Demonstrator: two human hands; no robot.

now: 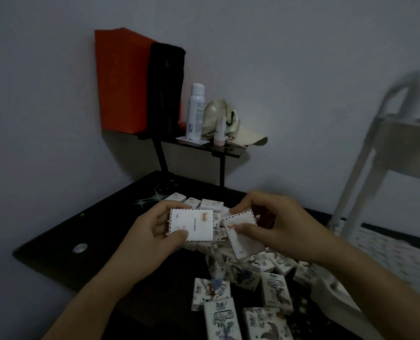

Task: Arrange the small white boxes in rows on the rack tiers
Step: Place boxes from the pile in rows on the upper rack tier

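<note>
- Judging from how things lie, the task is at an early stage: most boxes lie in a loose pile on the right half of the worktop, toward its near edge, and none are in rows.
- The left grip is closed round one box, thumb on its face and fingers behind, above the middle of the worktop.
- The right grip pinches a second box, tilted, just beside the first and above the pile.
- The rack stands off the worktop's right edge. It is blurred and partly cut off; no box can be made out on its tiers, and the top of the upper tier is hidden.
- What is left, as I judge it: placing these two boxes, then the whole pile.
- A shelf above the far edge carries an orange bag, a black bag, a can, a cap and a tube, all well apart from the boxes.
- The rack's post and handle stand between the grips and the tiers, so a reach may need to go round them.
</note>
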